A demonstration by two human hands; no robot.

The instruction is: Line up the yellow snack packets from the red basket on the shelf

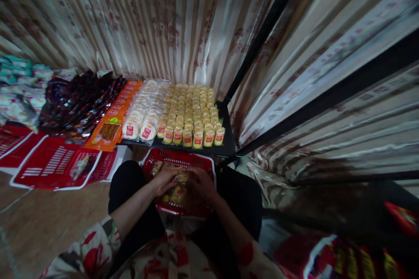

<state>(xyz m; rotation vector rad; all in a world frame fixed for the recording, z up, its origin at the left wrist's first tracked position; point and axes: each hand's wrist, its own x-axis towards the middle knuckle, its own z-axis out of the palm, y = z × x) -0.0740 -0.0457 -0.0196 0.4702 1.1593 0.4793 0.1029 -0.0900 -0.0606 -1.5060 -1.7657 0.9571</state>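
Observation:
A red plastic basket [211,163] with a white rim rests between my knees, holding yellow wrapped snack cakes [178,194]. My left hand [165,181] reaches into it from the left, its fingers curled over some of these cakes. From the right, my right hand [201,183] closes on the same cluster, close to the left fingertips. Dim light and the hands themselves hide part of what is gripped. Just beyond the basket, rows of matching yellow wrapped cakes [196,115] stand on a black table [229,139].
Left of those rows lie white round packets [147,111], an orange snack bag [113,117], dark shiny packets [78,104] and green-white packets [19,78]. Red baskets [55,163] stand at the lower left. Striped curtains [163,22] and black poles [265,30] enclose the table.

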